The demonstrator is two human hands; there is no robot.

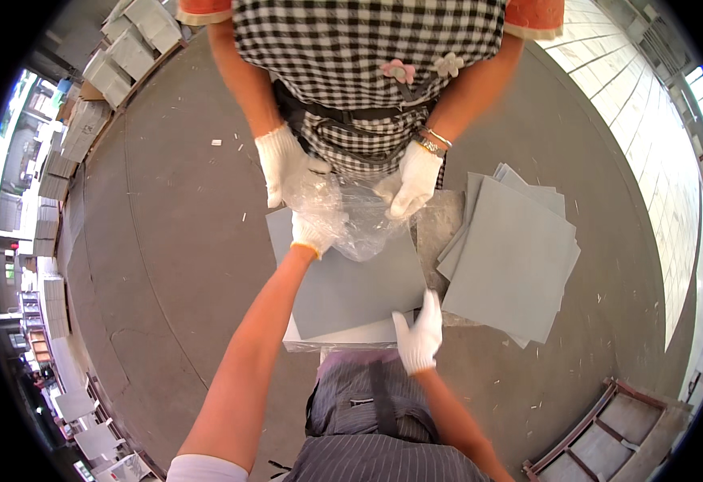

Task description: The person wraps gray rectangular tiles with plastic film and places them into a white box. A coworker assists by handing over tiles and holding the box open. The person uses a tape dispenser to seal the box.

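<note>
My left hand point(313, 234), in a white knit glove, reaches to the clear plastic film point(359, 221). The crinkled film covers its fingers, so their grip is hidden. My right hand point(421, 339), gloved too, is beside the near right corner of a grey sheet point(359, 289), thumb and fingers apart, holding nothing. Under that sheet a white layer point(351, 332) shows along the near edge. Across from me, a co-worker's gloved left hand point(417, 181) and right hand point(285, 165) hold the plastic film over the far part of the sheet.
To the right lies a fanned stack of grey sheets point(512, 249). A brown metal frame point(616, 434) stands at lower right. Along the left side are stacks of pale boards and boxes point(86, 128). Small white scraps point(216, 142) dot the grey floor point(175, 225).
</note>
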